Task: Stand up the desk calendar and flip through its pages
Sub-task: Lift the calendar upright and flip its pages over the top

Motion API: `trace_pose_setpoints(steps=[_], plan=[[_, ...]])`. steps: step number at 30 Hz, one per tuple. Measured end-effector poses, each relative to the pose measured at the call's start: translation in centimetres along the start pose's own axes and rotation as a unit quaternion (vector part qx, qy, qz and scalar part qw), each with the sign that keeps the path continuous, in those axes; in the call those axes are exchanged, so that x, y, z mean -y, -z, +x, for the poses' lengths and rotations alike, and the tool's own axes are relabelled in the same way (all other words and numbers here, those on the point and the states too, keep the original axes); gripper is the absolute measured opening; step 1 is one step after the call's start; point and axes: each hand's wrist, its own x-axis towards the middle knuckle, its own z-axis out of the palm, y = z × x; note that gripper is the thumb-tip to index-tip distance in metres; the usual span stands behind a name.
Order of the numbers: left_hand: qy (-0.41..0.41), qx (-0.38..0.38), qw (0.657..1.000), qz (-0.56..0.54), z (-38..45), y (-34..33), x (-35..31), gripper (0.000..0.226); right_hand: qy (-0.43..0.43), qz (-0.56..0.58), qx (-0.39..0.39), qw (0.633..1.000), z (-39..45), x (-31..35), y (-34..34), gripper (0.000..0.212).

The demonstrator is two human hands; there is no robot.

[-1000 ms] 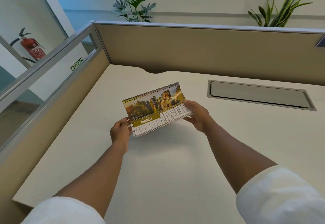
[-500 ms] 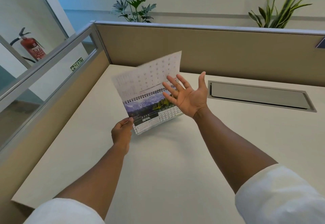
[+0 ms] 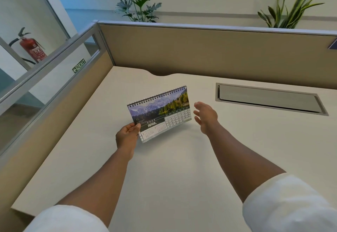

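Observation:
The spiral-bound desk calendar (image 3: 160,112) shows its April page, with a mountain and forest photo above the date grid. It stands tilted over the white desk (image 3: 173,168), its wire binding at the top. My left hand (image 3: 127,137) pinches its lower left corner between thumb and fingers. My right hand (image 3: 205,116) hovers just right of the calendar's right edge, fingers spread and holding nothing, a small gap between it and the page.
A grey cable flap (image 3: 269,98) is set into the desk at the back right. Beige partition walls (image 3: 200,53) close the back and left sides. Plants (image 3: 138,0) stand behind the partition, and a fire extinguisher (image 3: 32,46) shows beyond the glass at left.
The March page was flipped up and over the binding by my right hand, leaving April showing. My right hand let go and dropped down beside the calendar's right edge. My left hand kept its hold.

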Motion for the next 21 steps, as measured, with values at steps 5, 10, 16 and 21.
trace_pose_setpoints(steps=[5,10,16,21], plan=[[-0.007,-0.005,1.000,0.013,0.0,0.1,0.0,0.013,0.019,-0.089,0.009,0.996,0.5,-1.2,0.5,0.036],[-0.010,-0.004,1.000,0.020,0.0,0.2,0.0,0.013,0.035,-0.139,0.035,0.989,0.9,-1.7,0.3,0.041],[-0.014,-0.002,0.999,0.032,-0.1,0.2,-0.1,0.016,0.055,-0.184,0.028,0.981,1.0,-2.1,0.3,0.038],[0.002,-0.012,1.000,0.029,-0.4,0.3,-0.1,0.011,0.059,-0.154,0.084,0.983,0.1,-1.6,0.7,0.021]])
